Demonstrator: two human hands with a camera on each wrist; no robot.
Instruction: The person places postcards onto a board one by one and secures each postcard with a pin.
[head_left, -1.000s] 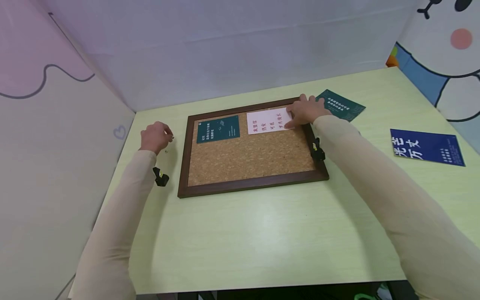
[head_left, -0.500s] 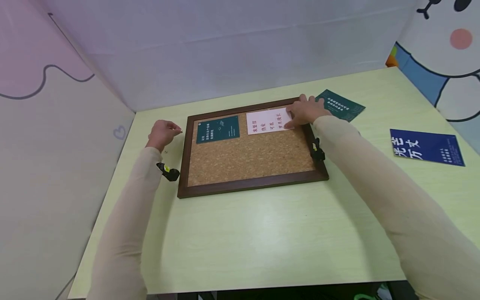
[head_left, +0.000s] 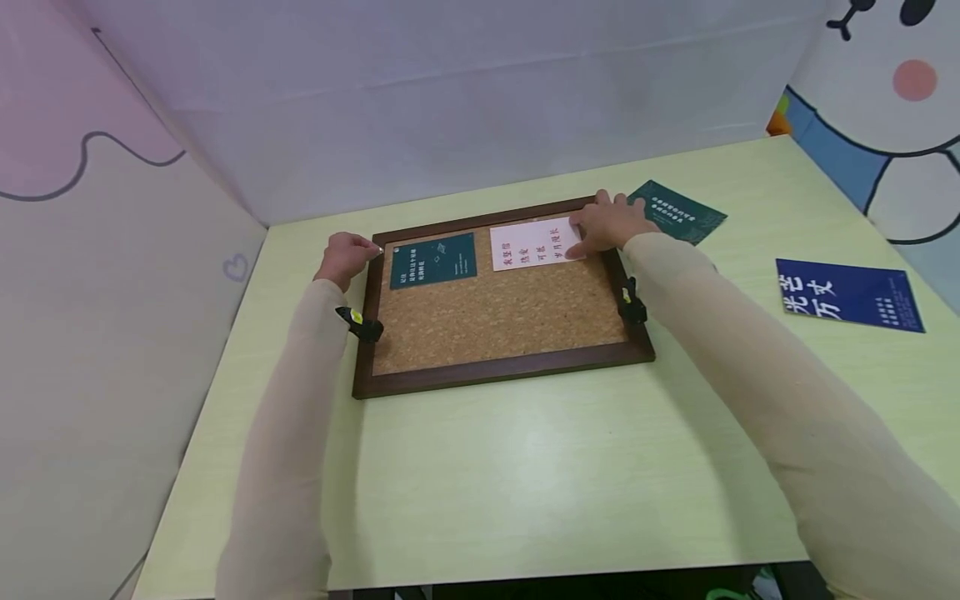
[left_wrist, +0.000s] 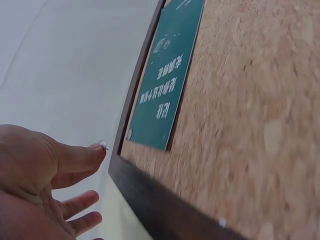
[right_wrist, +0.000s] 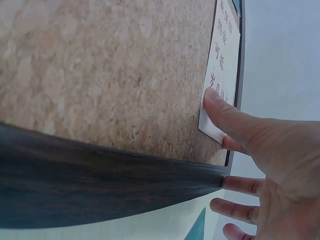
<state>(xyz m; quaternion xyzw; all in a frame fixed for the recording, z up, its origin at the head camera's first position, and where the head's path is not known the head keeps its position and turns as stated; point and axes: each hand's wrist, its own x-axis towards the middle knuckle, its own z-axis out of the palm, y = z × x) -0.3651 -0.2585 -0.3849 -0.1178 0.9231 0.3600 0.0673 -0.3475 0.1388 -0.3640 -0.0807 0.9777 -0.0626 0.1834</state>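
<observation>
A cork board (head_left: 495, 308) with a dark brown wooden frame lies on the table. In the left wrist view my left hand (left_wrist: 45, 180) pinches a small clear thumbtack (left_wrist: 103, 145) between thumb and forefinger, its point outward. That hand (head_left: 347, 258) is at the board's upper left corner, beside a green card (head_left: 435, 260) with a tack (head_left: 397, 250) in its corner. A pale pink card (head_left: 528, 244) with red writing lies on the cork to the right. My right hand (head_left: 609, 223) presses its right end with thumb and forefinger; the other fingers extend over the frame.
Another green card (head_left: 678, 211) lies behind the right hand, past the board's upper right corner. A dark blue card (head_left: 847, 293) lies farther right on the pale table (head_left: 525, 467). A white wall (head_left: 487, 92) stands behind the table.
My left hand has moved right and slightly away from me, from the bare table to the board's upper left corner, carrying the thumbtack. The right hand keeps its place on the pink card.
</observation>
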